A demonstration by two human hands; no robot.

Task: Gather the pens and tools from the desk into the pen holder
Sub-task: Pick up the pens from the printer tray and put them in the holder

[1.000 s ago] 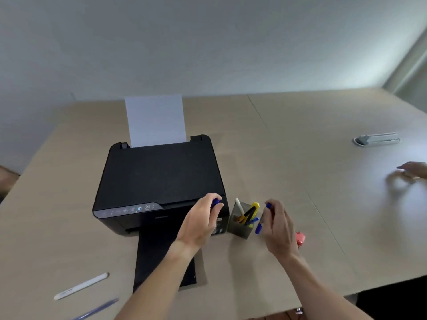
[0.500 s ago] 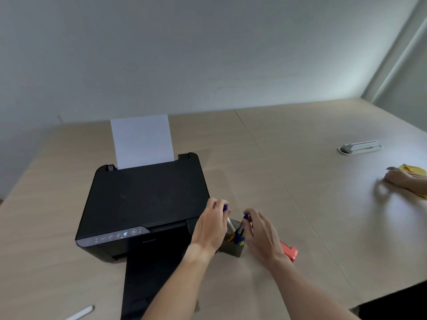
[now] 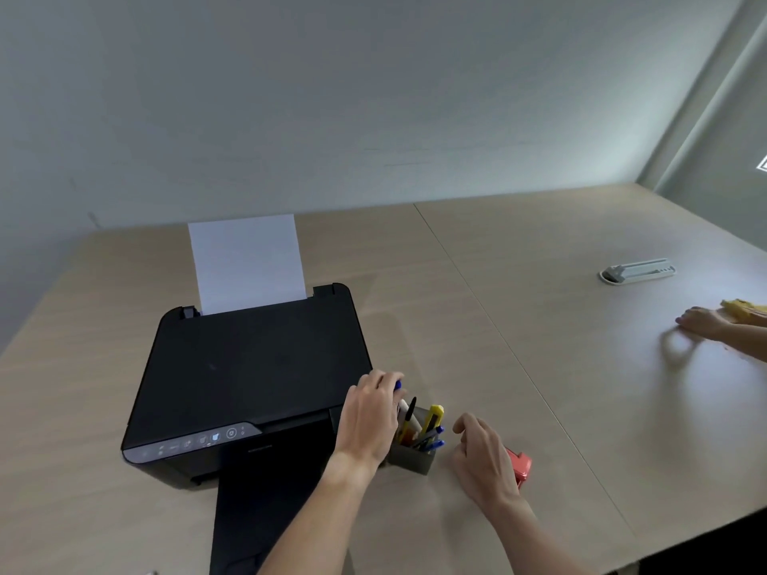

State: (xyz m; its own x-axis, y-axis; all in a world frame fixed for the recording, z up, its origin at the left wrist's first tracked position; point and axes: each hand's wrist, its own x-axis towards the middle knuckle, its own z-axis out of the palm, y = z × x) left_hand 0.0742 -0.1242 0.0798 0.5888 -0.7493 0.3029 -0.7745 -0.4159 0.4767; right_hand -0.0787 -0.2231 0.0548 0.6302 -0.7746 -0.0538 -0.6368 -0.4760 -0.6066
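A grey pen holder stands on the desk just right of the printer. It holds a yellow utility knife, a black pen, blue pens and other items. My left hand is at the holder's left rim, fingers closed on a blue-capped pen whose lower end is hidden. My right hand hovers right of the holder, loosely curled and holding nothing. A red stapler lies behind my right hand, partly hidden.
A black printer with a white sheet in its feed sits to the left, its tray extending toward me. A grey stand lies far right. Another person's hand with a yellow cloth rests at the right edge.
My right hand has let go of its blue pen, which now sits in the holder, and drawn back to the right. My left hand still holds its pen at the holder.
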